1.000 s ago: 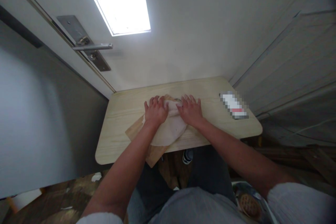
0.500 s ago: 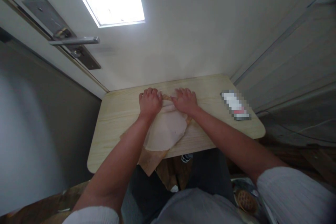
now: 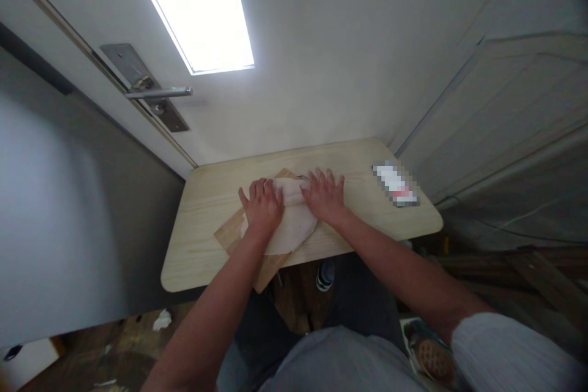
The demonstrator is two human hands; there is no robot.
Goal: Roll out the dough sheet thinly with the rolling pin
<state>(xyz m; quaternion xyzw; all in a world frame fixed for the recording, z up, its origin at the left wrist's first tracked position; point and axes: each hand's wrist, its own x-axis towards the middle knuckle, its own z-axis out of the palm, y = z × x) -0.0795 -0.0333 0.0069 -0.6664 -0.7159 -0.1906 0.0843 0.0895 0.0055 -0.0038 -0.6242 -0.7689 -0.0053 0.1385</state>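
Note:
A thin pale sheet that looks like rolled-out dough (image 3: 290,229) lies on a tan wooden board (image 3: 228,234). The board sits turned cornerwise, one corner jutting past the table's near edge. My left hand (image 3: 263,203) rests on the far left part of the dough, fingers spread and little finger stuck out. On the far right part lies my right hand (image 3: 325,195), its fingers stretched forward and apart. Both thumbs point inward, with a band of dough showing between them. The undersides of my fingers are hidden.
The light wooden table (image 3: 202,214) stands against a white door with a metal handle (image 3: 160,93). A phone-like thing (image 3: 395,184), blurred out, lies at the table's right. Below right is a round brown lattice-patterned thing (image 3: 434,360). White scraps (image 3: 162,320) lie on the floor.
My hands have come back slightly from the far edge, and their fingers are more spread. More of the dough's far part and the board's far corner shows. The camera view has shifted.

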